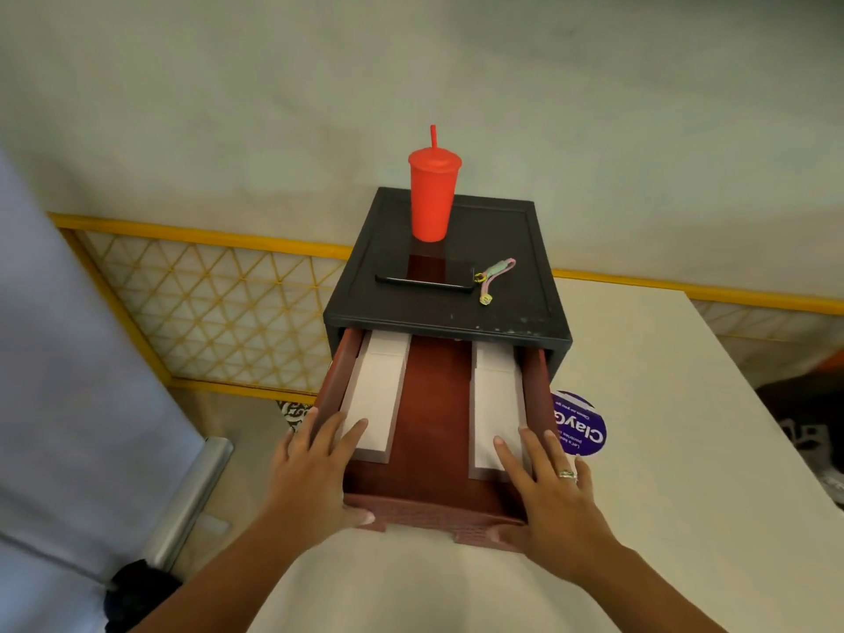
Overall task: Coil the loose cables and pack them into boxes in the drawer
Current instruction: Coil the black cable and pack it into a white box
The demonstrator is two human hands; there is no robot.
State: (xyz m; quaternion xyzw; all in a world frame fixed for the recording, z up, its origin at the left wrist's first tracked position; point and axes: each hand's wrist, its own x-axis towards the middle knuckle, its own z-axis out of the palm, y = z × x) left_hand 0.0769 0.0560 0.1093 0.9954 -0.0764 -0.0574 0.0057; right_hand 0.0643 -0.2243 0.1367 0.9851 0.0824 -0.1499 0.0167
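Observation:
A dark red drawer (pixel 434 404) stands pulled out of a black cabinet (pixel 502 249) on the white table. Closed white boxes lie along its left side (pixel 379 386) and right side (pixel 495 381), with bare drawer floor between them. My left hand (pixel 315 463) grips the drawer's front left corner, fingers resting on the left box and thumb against the drawer front. My right hand (pixel 548 486), wearing a ring, grips the front right corner the same way, fingers over the right box. No loose cables show.
On the cabinet top stand a red tumbler with a straw (pixel 433 194), a black phone (pixel 427 274) and a small pastel lanyard (pixel 495 278). A purple round sticker (pixel 582 427) lies on the white table (pixel 662 404) right of the drawer. A yellow lattice railing (pixel 205 303) runs behind.

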